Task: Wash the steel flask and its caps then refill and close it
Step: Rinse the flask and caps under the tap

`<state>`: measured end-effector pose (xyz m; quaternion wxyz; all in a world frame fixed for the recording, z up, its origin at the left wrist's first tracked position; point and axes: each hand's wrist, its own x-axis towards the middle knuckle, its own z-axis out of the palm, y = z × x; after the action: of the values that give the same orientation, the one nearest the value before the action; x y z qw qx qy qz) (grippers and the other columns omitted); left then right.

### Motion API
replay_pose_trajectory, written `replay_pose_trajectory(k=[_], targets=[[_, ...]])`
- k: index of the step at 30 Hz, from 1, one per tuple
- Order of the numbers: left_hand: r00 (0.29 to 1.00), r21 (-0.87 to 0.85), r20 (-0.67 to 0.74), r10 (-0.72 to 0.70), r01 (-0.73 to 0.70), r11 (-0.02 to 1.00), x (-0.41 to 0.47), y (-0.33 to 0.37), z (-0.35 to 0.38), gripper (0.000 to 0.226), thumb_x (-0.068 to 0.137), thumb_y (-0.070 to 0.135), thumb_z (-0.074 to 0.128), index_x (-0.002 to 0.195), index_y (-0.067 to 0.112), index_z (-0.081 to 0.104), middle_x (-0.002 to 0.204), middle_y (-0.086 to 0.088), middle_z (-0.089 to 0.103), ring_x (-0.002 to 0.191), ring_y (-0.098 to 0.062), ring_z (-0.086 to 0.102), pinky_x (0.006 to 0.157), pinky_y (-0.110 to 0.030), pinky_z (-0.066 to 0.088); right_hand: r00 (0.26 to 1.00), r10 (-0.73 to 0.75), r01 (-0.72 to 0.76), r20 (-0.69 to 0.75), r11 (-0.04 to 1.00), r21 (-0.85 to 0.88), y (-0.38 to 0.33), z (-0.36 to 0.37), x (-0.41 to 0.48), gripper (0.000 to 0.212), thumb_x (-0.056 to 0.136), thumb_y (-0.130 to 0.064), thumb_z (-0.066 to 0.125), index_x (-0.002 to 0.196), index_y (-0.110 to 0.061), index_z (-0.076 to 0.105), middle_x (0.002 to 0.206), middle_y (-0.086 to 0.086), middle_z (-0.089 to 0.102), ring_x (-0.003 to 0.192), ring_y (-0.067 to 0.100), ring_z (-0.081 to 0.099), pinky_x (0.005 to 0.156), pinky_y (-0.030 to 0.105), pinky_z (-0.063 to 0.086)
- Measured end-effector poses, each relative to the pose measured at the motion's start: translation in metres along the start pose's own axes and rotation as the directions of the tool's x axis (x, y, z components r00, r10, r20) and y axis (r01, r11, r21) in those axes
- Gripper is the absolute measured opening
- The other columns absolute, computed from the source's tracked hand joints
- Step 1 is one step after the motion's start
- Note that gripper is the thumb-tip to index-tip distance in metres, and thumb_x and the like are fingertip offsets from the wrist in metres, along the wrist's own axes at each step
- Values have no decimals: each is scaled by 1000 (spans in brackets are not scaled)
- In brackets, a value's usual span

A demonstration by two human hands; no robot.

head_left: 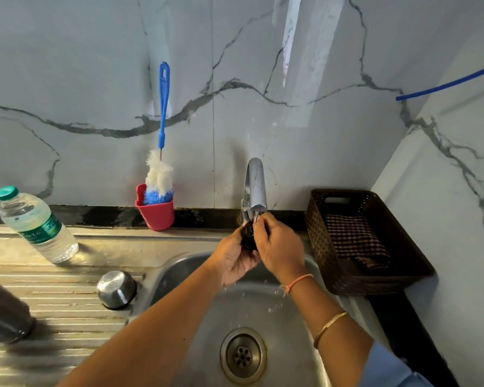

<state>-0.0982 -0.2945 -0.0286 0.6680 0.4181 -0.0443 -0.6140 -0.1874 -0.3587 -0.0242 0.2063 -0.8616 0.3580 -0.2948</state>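
Note:
Under the steel tap (254,188) my left hand (234,261) holds a small black inner cap (248,236) of the flask. My right hand (280,247) wraps round the cap's right side, fingers curled on it. Drops of water fall from my hands into the sink bowl (196,311). The round steel outer cap (116,289) sits upside down on the ribbed draining board (53,303). At the left edge the dark steel flask (3,311) stands on the board, blurred and partly cut off.
A plastic water bottle (37,224) with a green cap stands at the back left. A blue bottle brush (161,152) stands in a red holder (157,213) against the marble wall. A brown woven basket (369,244) with a checked cloth sits right of the sink.

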Motion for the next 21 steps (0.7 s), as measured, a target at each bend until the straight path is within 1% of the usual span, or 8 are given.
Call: replay_pose_trajectory(k=[3,5,7,9,12,15,18,21], targets=[[998,-54,44,-49,51,997,-2,3,-5,30,102,25,38,109,2,56,83,-14,66,68,-16,62,56,-20,52,994,73,-85,79,983,162,1,-5,8,33,101,-34,38,89,-14,62,78,-2,62,74,14,59,66,32,51],[997,-87,53,-51,56,995,-1,5,-9,35,102,25,37,124,2,52,91,-17,67,79,-20,62,64,-25,55,979,170,-197,112,928,317,-1,-3,10,34,102,-32,37,96,-11,64,87,1,62,81,12,57,72,27,48],[998,-110,37,-50,54,993,1,5,-10,44,102,30,35,134,4,47,96,-18,67,86,-23,61,72,-28,55,969,222,-248,112,896,367,0,1,8,35,101,-33,38,99,-9,64,98,6,61,87,14,57,75,24,47],[997,-109,16,-74,75,991,2,4,-10,53,99,46,33,132,9,52,101,-17,66,90,-24,59,79,-30,50,967,223,-254,123,881,399,-1,4,3,32,101,-32,40,101,-10,64,103,8,57,89,13,56,76,21,47],[997,-37,-8,-82,82,996,1,4,-10,67,83,70,44,114,14,65,99,-11,66,84,-20,56,77,-28,44,972,200,-234,122,827,511,-5,4,-6,27,101,-24,43,105,-10,66,106,7,58,96,13,58,83,20,49],[999,-48,-34,-18,17,999,2,4,-9,54,84,58,54,108,11,65,94,-11,64,80,-17,57,77,-27,46,969,192,-246,154,734,633,-6,5,-13,25,99,-11,45,116,-14,64,116,1,61,108,8,57,88,13,46],[997,-91,-38,60,-64,994,4,5,-12,51,92,51,47,113,7,62,101,-16,65,87,-20,59,86,-29,48,962,185,-271,198,646,714,-7,3,-18,42,94,3,45,126,-21,56,124,-4,57,113,0,52,88,7,44],[994,-87,-21,111,-113,990,1,3,-16,53,95,48,43,117,3,60,108,-20,66,95,-24,64,92,-33,50,974,143,-224,175,702,676,-8,3,-21,48,91,3,52,133,-17,50,129,-5,48,115,0,49,85,1,40]])
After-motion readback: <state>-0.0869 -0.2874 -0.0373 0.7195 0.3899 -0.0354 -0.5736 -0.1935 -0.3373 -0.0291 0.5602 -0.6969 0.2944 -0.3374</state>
